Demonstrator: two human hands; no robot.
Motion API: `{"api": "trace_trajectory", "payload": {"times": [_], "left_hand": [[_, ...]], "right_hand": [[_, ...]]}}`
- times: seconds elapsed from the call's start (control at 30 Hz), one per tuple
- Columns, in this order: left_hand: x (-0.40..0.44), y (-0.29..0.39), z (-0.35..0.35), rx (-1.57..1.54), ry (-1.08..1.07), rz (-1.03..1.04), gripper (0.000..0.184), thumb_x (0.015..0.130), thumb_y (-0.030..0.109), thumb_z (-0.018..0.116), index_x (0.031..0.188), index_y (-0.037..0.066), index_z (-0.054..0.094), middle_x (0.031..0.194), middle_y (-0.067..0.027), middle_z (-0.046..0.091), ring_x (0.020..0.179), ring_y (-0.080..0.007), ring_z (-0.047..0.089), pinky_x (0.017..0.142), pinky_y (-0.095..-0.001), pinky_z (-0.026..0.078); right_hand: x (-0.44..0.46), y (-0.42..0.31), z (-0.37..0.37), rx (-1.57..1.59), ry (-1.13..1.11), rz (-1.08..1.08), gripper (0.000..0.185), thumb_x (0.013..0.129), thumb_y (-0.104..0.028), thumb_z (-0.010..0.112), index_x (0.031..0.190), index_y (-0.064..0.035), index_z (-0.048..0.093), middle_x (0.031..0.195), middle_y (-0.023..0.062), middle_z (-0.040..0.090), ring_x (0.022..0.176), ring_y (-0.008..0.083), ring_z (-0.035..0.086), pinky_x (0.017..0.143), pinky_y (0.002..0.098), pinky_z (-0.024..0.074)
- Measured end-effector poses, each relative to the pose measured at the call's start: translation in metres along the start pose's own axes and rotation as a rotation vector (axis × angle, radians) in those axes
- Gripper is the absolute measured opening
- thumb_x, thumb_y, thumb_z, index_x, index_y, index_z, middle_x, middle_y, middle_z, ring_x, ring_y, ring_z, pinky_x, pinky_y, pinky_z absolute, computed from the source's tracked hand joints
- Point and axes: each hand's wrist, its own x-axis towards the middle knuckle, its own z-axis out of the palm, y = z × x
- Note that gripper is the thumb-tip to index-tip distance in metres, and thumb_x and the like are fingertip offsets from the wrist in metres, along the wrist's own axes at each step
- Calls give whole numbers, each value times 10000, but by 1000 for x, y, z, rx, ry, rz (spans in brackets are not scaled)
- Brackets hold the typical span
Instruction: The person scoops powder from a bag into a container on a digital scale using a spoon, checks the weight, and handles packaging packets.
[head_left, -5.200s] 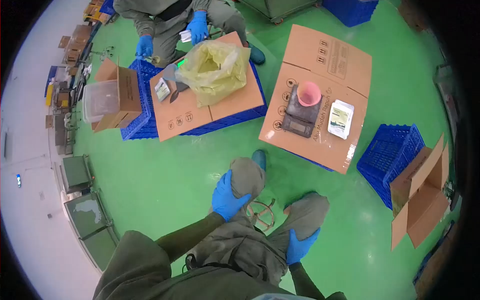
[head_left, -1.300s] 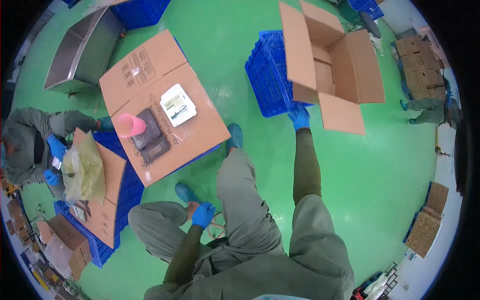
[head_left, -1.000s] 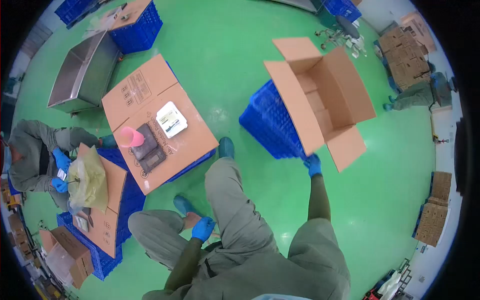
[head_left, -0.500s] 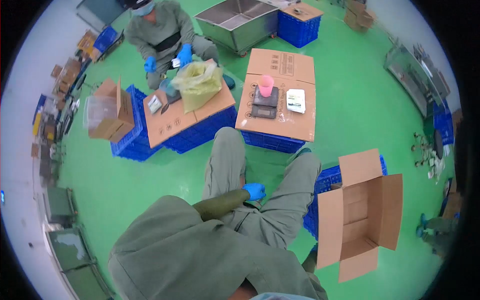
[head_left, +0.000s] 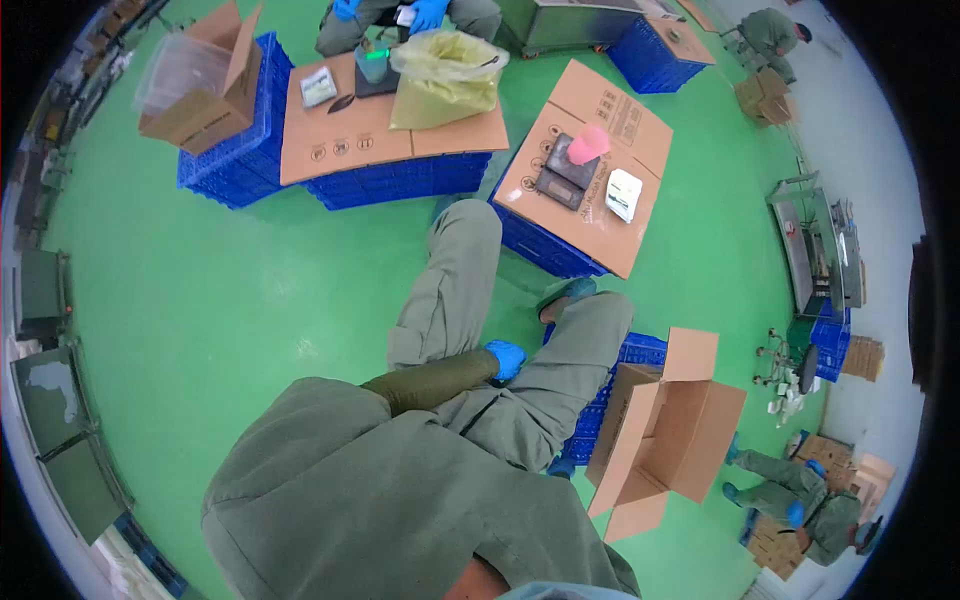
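Observation:
My left hand (head_left: 507,359), in a blue glove, rests in my lap between my thighs. Its back faces up and the fingers curl down out of sight, so whether they hold anything is hidden. My right hand does not show. In front of my knees, a cardboard-topped blue crate stack bears a dark scale (head_left: 568,172) with a pink cup (head_left: 588,145) on it. Beside the scale lies a stack of white printed packets (head_left: 623,194). To my right, an open cardboard box (head_left: 660,435) sits tilted against a blue crate (head_left: 592,412).
A co-worker's gloved hand (head_left: 428,15) is at the top, behind a yellow plastic bag (head_left: 448,85), a second scale (head_left: 376,80) and white packets (head_left: 318,87). A box with clear plastic containers (head_left: 185,78) stands left. Another person (head_left: 800,500) sits among cartons at lower right.
My view has turned and tipped downward, so the tables appear higher and the right-hand box lower. More people show at the right. My left hand stays in my lap.

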Motion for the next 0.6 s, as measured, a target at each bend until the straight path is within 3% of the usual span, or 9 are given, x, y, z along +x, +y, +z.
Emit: {"api": "trace_trajectory", "payload": {"times": [0.23, 0.33, 0.43, 0.47, 0.6], "left_hand": [[4, -17, 21, -242, 303, 150, 221, 780, 187, 593, 889, 50, 728, 899, -224, 703, 807, -416, 689, 710, -522, 543], [-17, -35, -15, -218, -23, 74, 244, 803, 238, 590, 914, 53, 706, 936, -219, 695, 862, -419, 682, 748, -519, 534], [-34, -67, -45, -257, -15, 70, 297, 830, 308, 594, 952, 57, 695, 965, -219, 689, 932, -412, 671, 798, -522, 522], [-28, -89, -31, -216, 74, 82, 361, 861, 376, 593, 1010, 62, 694, 1014, -220, 685, 995, -401, 656, 848, -513, 512], [-29, -137, -82, -144, -34, -34, 392, 889, 408, 579, 1036, 62, 692, 1033, -213, 689, 990, -395, 657, 857, -507, 516]], "right_hand": [[-29, -23, 20, -41, 130, 37, 530, 990, -466, 403, 1485, -276, 398, 1412, 11, 530, 1098, 267, 572, 840, 435, 459], [-33, -33, 30, -34, 170, 30, 539, 986, -483, 398, 1487, -282, 396, 1419, 6, 525, 1098, 269, 567, 835, 437, 455], [-19, -40, 53, 22, 183, 10, 548, 982, -500, 393, 1488, -289, 394, 1427, 1, 519, 1098, 271, 563, 831, 438, 451], [-13, -39, 62, 41, 180, 2, 551, 981, -506, 391, 1489, -291, 393, 1430, 0, 518, 1098, 272, 561, 830, 438, 450], [20, -35, 91, 145, 159, -21, 563, 976, -529, 384, 1491, -299, 390, 1440, -7, 511, 1099, 275, 555, 824, 440, 444]]}}
